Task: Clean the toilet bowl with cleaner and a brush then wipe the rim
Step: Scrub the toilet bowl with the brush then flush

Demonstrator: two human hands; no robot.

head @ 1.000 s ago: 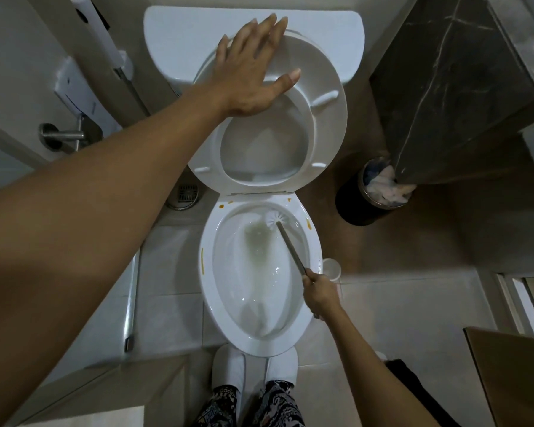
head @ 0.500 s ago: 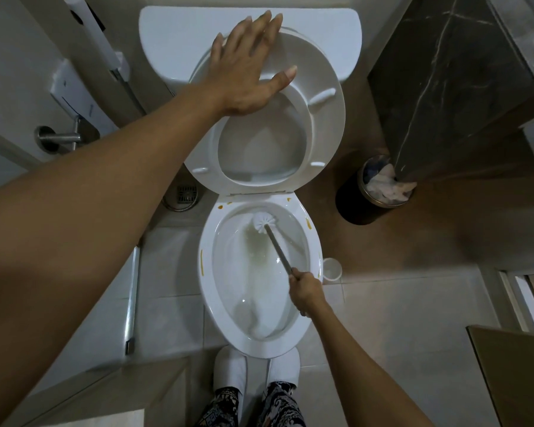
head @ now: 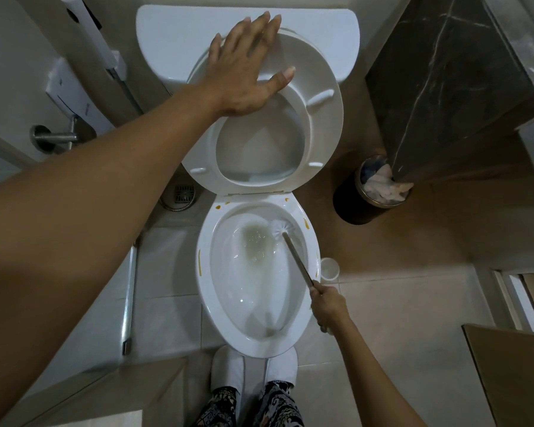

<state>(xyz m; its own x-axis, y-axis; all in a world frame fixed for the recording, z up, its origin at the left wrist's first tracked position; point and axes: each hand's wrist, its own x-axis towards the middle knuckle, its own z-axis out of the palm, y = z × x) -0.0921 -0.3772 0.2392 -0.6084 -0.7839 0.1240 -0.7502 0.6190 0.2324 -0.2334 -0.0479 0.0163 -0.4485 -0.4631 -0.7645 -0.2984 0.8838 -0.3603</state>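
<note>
Toilet bowl (head: 313, 251), white, oval: we are standing over it, our white slippers (head: 227, 369) touching its front edge. Orange-yellow smears are showing on its rim at the back and on both sides, and cloudy yellowish water is sitting in the middle.

Toilet seat (head: 324, 124), white: it is standing raised, leaning back toward the tank (head: 173, 35).

Dark marble cabinet (head: 444, 87): it is rising to the right of the tank.

Left hand (head: 244, 69): we are pressing it flat on the upper left of the raised seat, fingers straight and spread, fingertips reaching over the seat's top edge.

Waste bin (head: 352, 204), black and round: it is sitting on the floor at the foot of the cabinet, crumpled paper showing inside.

Right hand (head: 329, 306): we are gripping the low end of the toilet brush (head: 296, 257) handle, just outside the bowl's right rim, fingers curled round it.

Toilet brush: its handle is slanting over the right rim, and its white bristle head is lying against the upper right inner wall of the bowl.

Brush holder (head: 330, 268), a small white cup: it is sitting on the floor just beside the bowl's right side.
</note>
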